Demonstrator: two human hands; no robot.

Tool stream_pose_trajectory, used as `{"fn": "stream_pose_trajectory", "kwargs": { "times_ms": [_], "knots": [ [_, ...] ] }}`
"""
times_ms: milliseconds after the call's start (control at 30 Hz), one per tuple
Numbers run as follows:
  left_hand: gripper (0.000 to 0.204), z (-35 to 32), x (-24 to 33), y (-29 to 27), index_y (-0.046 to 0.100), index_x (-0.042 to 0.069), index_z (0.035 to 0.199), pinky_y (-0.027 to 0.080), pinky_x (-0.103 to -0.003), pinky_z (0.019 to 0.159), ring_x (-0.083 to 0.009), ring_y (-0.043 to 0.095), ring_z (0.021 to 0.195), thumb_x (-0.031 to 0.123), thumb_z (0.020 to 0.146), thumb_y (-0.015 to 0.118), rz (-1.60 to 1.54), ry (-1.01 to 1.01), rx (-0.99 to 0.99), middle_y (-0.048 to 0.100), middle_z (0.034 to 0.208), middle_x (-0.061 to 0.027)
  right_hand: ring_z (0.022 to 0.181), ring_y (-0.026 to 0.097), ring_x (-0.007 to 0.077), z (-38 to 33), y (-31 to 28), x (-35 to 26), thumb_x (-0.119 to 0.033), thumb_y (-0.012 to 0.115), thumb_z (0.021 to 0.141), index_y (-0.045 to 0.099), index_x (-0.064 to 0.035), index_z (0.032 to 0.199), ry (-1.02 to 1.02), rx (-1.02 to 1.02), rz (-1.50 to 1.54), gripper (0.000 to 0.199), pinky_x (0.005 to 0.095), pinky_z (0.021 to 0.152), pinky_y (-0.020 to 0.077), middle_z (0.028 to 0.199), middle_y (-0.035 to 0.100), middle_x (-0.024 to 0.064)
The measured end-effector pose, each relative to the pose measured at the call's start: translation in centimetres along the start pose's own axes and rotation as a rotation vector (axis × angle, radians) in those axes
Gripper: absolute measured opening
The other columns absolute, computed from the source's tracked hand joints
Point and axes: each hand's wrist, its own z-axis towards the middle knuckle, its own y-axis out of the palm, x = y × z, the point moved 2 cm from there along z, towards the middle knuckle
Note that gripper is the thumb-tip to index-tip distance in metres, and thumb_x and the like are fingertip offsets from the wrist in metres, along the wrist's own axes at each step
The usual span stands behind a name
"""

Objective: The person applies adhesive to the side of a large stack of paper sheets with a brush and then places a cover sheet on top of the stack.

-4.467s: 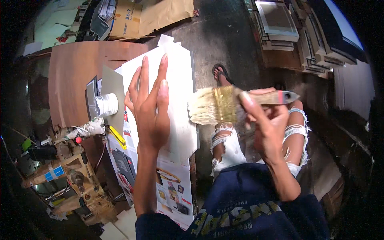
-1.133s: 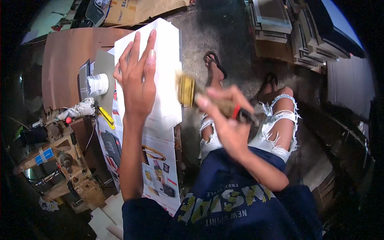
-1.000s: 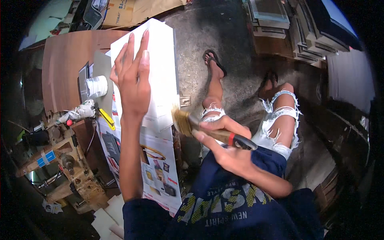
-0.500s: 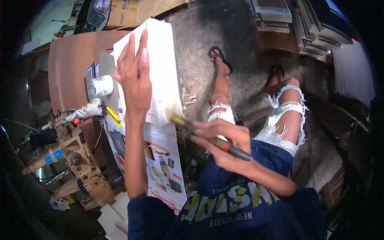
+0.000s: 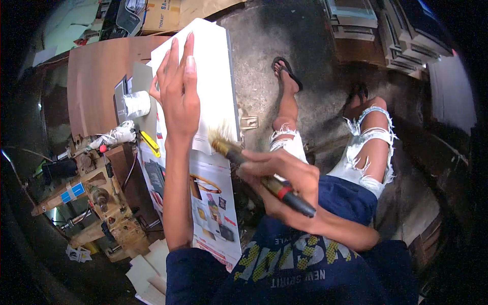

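Note:
My left hand (image 5: 178,96) lies flat with fingers stretched over a stack of white paper sheets (image 5: 213,76), pressing on its left part. In my right hand (image 5: 279,183) is a paintbrush (image 5: 234,152) with a dark handle, a red band and pale bristles. Its bristles reach the lower right corner of the white sheets; whether they touch is hard to tell. Below the stack, a printed colour sheet (image 5: 218,203) with product pictures covers the work surface. A yellow cutter knife (image 5: 150,144) lies left of my left wrist, near a white tub (image 5: 136,104).
A brown wooden board (image 5: 96,91) extends behind the tub. At lower left stands a worn wooden machine (image 5: 109,203) with metal parts. Cardboard (image 5: 162,15) lies at the back, and stacked bound blocks (image 5: 401,35) stand at far right. Loose pale sheets (image 5: 147,274) lie at the bottom left.
The whole view has shifted slightly, with things appearing a little further right. The brush stays by the sheets' lower right corner, its bristles now sharper and slightly higher. My left hand keeps its place on the paper.

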Motion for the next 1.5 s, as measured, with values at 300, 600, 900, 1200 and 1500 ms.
{"fn": "stream_pose_trajectory", "kwargs": {
  "times_ms": [300, 600, 900, 1200, 1500],
  "knots": [
    [0.048, 0.2, -0.2, 0.0, 0.044, 0.020, 0.151, 0.008, -0.048, 0.116, -0.0272, 0.034, 0.144, 0.033, 0.107, 0.031, -0.021, -0.010, -0.029, 0.043, 0.154, -0.0139, 0.089, 0.070, 0.0270, 3.3, -2.9, -1.2, 0.000, 0.070, 0.079, 0.069, -0.0010, 0.108, -0.008, -0.042, -0.120, 0.030, 0.0338, 0.079, 0.0544, 0.105, 0.070, 0.0174],
    [0.049, -0.1, -0.1, -0.1, 0.043, 0.018, 0.151, 0.009, -0.047, 0.116, -0.0264, 0.033, 0.145, 0.032, 0.107, 0.030, 0.005, -0.032, -0.042, 0.041, 0.156, -0.0134, 0.105, 0.065, 0.0322, 2.7, -3.5, -2.9, -0.009, 0.068, 0.076, 0.070, 0.0013, 0.112, -0.195, -0.089, -0.176, 0.037, 0.0377, 0.090, 0.0523, 0.118, 0.066, 0.0200],
    [0.050, -0.2, 0.2, -0.5, 0.040, 0.017, 0.153, 0.008, -0.049, 0.116, -0.0274, 0.031, 0.146, 0.030, 0.106, 0.030, 0.018, -0.088, -0.074, 0.037, 0.158, -0.0126, 0.103, 0.068, 0.0274, 2.8, -4.7, -1.3, 0.004, 0.069, 0.073, 0.068, 0.0002, 0.109, -0.174, -0.093, -0.125, 0.037, 0.0363, 0.090, 0.0533, 0.111, 0.069, 0.0179],
    [0.049, 0.2, 0.3, -0.5, 0.041, 0.019, 0.153, 0.008, -0.049, 0.116, -0.0292, 0.029, 0.146, 0.031, 0.107, 0.031, 0.020, -0.077, -0.103, 0.036, 0.159, -0.0108, 0.080, 0.069, 0.0152, 12.2, -3.3, 2.3, 0.000, 0.071, 0.079, 0.071, -0.0007, 0.097, -0.288, 0.242, -0.027, 0.018, 0.0285, 0.072, 0.0538, 0.092, 0.073, 0.0124],
    [0.049, 0.1, 0.6, -0.6, 0.042, 0.019, 0.152, 0.009, -0.052, 0.116, -0.0313, 0.030, 0.145, 0.031, 0.106, 0.031, -0.003, -0.087, -0.105, 0.035, 0.159, -0.0120, 0.075, 0.068, 0.0153, 14.4, -3.9, 1.4, -0.004, 0.072, 0.079, 0.069, -0.0014, 0.095, -0.225, 0.313, -0.029, 0.016, 0.0292, 0.069, 0.0521, 0.087, 0.072, 0.0116]
  ]
}}
